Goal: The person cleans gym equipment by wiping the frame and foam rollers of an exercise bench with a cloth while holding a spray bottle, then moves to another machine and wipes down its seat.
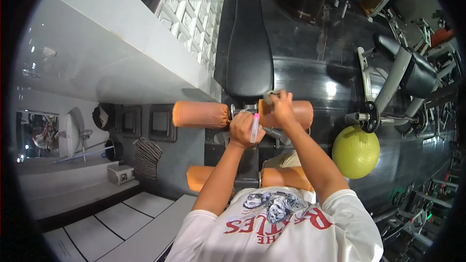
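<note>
My left hand (241, 129) is closed around a slim clear bottle with a pink top (255, 128), just in front of the bench's metal post. My right hand (283, 108) pinches a small greyish cloth or pad (270, 97) against the near end of the black bench pad (250, 48). Below that hand lies the right orange-covered roller (301, 113). The matching left roller (200, 114) sits left of my left hand. Fingers of the right hand partly hide the cloth.
Nearer my body are two lower orange rollers (281, 178). A yellow-green exercise ball (356, 152) rests on the floor at right, beside a grey weight machine (393, 82). A white wall (116, 34) with a lattice stands at left, and a sink (71, 133) lies beyond it.
</note>
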The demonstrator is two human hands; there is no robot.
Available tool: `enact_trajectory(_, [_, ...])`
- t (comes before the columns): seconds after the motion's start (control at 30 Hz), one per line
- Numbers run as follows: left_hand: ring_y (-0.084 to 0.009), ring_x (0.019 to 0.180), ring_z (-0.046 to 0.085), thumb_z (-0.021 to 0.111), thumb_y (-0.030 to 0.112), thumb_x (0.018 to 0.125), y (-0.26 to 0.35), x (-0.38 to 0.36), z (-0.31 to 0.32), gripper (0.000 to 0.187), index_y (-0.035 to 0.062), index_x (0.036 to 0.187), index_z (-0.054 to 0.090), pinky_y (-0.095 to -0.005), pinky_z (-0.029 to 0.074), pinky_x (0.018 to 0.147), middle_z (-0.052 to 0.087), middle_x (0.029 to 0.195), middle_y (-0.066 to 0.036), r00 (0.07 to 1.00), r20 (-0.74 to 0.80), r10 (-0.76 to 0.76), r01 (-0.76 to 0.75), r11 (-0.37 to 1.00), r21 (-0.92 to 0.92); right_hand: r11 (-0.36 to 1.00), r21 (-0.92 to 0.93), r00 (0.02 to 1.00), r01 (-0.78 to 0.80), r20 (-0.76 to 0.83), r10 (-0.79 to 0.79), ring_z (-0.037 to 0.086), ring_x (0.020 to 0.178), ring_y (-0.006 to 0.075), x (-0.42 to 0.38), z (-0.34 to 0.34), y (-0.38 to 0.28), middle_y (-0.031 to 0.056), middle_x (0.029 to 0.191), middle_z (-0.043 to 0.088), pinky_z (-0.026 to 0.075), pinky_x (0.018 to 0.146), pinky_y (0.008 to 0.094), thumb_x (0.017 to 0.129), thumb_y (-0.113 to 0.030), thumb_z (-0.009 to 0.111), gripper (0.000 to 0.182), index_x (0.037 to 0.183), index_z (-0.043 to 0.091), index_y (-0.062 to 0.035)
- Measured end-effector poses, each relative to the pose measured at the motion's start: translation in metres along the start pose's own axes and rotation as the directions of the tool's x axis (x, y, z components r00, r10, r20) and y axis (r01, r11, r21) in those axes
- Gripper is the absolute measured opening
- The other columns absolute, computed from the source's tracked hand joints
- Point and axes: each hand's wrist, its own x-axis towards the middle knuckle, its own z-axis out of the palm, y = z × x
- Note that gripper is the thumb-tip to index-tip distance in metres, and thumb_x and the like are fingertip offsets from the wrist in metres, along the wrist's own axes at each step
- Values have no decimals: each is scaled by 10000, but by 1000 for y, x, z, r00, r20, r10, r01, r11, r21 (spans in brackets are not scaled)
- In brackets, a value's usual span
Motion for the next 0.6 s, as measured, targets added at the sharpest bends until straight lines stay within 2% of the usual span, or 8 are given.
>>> enact_trajectory(0.07, [-379,659,537,683,157,663,2,0,3,203,41,783,567,-465,461,617,553,743,-158,1000,-27,-6,5,1000,-24,982,88,986,164,21,-167,509,1132,425,-27,9,-13,186,1238,570,492,985,487,737,-21,710,424,1148,724,-124])
enact_trajectory(0.17, [-384,663,542,684,148,661,5,3,0,206,37,784,562,-463,464,619,554,747,-161,999,-43,-12,11,1000,-27,974,82,976,210,34,-213,514,1127,429,-55,16,10,184,1214,582,487,967,498,740,-28,705,394,1124,722,-114])
enact_trajectory(0.27, [-382,658,541,684,143,662,4,4,1,199,39,777,560,-463,463,617,555,744,-161,998,-66,8,-9,1000,-19,999,-42,999,17,31,-16,515,1143,428,-64,16,62,178,1209,579,482,972,498,738,-28,715,370,1102,719,-93])
enact_trajectory(0.33, [-380,655,541,684,143,661,3,1,3,196,41,771,558,-462,463,616,556,740,-160,998,-55,7,-7,1000,-1,999,-51,982,-10,-187,0,525,1149,425,-65,-13,76,179,1207,579,474,986,500,734,-35,732,344,1075,719,-73])
enact_trajectory(0.37, [-380,654,542,685,142,661,2,1,3,194,42,768,558,-461,463,616,556,738,-159,999,-51,8,-8,1000,8,990,99,980,-97,-161,112,534,1149,416,-66,-25,72,181,1212,577,462,1002,505,732,-52,751,318,1049,722,-54])
enact_trajectory(0.5, [-378,666,559,686,139,656,3,0,4,188,46,772,570,-459,469,619,575,745,-151,999,-48,7,-6,999,35,993,-7,949,-121,-295,114,559,1113,422,-57,-22,42,214,1212,587,470,963,515,739,-54,756,267,1003,717,-34])
enact_trajectory(0.53, [-378,669,564,687,139,656,4,0,5,189,46,777,574,-459,471,622,577,746,-149,999,-52,4,-3,999,35,994,84,944,-71,-316,94,565,1085,440,-57,-3,31,228,1210,592,476,939,525,734,-29,741,282,1015,711,-38])
enact_trajectory(0.6, [-379,677,572,690,138,656,4,-2,6,192,47,786,582,-461,474,626,582,749,-146,998,-58,0,2,999,39,978,206,987,24,-161,10,546,1044,459,-63,11,1,229,1207,573,471,946,528,722,24,693,350,1064,697,-49])
